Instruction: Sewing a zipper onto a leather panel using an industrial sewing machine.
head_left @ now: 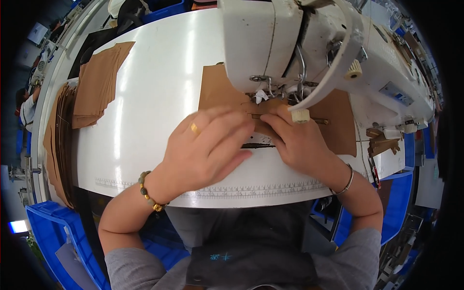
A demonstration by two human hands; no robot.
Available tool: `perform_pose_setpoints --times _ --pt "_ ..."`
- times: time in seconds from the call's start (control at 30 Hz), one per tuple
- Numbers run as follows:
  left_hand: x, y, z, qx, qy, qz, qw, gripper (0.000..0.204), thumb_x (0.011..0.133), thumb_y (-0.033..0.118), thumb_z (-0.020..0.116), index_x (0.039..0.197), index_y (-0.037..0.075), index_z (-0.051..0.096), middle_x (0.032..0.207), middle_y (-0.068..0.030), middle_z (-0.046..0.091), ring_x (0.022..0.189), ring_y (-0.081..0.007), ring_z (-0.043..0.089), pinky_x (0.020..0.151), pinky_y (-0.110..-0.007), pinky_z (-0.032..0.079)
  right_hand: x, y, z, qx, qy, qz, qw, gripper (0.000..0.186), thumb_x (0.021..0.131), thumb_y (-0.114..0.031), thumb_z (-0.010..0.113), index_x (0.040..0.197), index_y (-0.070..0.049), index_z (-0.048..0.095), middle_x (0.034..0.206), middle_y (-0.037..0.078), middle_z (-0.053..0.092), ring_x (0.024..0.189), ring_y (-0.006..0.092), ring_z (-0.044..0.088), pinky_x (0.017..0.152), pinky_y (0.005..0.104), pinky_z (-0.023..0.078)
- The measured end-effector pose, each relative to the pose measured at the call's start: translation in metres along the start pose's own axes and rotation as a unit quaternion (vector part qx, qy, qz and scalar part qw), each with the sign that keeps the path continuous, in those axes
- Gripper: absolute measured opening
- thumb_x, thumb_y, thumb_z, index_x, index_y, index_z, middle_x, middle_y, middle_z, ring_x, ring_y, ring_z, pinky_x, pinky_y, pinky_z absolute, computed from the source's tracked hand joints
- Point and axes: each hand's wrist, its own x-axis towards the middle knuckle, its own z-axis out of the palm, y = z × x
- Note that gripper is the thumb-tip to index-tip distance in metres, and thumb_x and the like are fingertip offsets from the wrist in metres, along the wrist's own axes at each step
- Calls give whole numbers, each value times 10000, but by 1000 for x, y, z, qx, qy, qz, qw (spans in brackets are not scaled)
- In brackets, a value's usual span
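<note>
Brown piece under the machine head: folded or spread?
Spread, where visible: the brown piece shows broad and flat on both sides of the machine head. Cannot tell about the hidden middle.

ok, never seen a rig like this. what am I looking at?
No robot: a fisheye camera on the person's head looks down, so straight edges bend. The bare left hand with a gold ring and bare right hand with a silver wrist bangle are at a white metal sewing machine. Under its head lies a flat brown panel; the right fingertips are on it, the left hand close by. Whether either grips anything isn't clear. Fanned brown flat pieces lie farther left on the smooth white table.
</note>
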Motion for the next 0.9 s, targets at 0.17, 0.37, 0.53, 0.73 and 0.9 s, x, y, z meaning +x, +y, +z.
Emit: perform_pose_setpoints --times 0.17,0.37,0.53,0.73,0.9 --pt "-44 4 -7 -6 -69 45 997 474 837 224 816 1261 52 693 1269 -89 690 1154 -317 670 953 -438 561 -2 5 -2 6 -12 1 1000 286 915 -76 682 1198 -38 702 1176 119 667 1000 357 683 851 439 551" --pt "-23 -59 37 26 -131 -61 989 435 937 345 725 1305 124 661 1306 -96 675 1183 -300 622 1131 -538 398 3 1 -5 57 -33 48 997 289 920 -104 680 1200 -36 709 1156 145 706 1035 387 641 929 479 518" --pt "29 -98 69 11 -113 -54 992 485 951 458 679 1331 157 673 1410 -76 615 1325 -315 541 1073 -694 377 3 1 -6 26 -14 23 999 258 934 -95 670 1180 -29 716 1141 117 688 1024 355 668 910 449 535" --pt "34 -102 87 -75 -226 -140 961 602 914 495 684 1407 156 619 1514 -94 534 1461 -309 408 1079 -736 357 9 -7 -12 9 -26 20 999 261 925 -83 676 1178 -38 720 1133 104 658 938 315 695 811 413 561" --pt "26 -107 95 41 -129 -57 989 546 960 351 638 1447 115 573 1598 -116 448 1554 -297 290 1114 -748 348 5 -17 -18 -35 -58 -5 998 312 885 -92 705 1191 -31 711 1128 97 637 914 301 695 754 415 564"
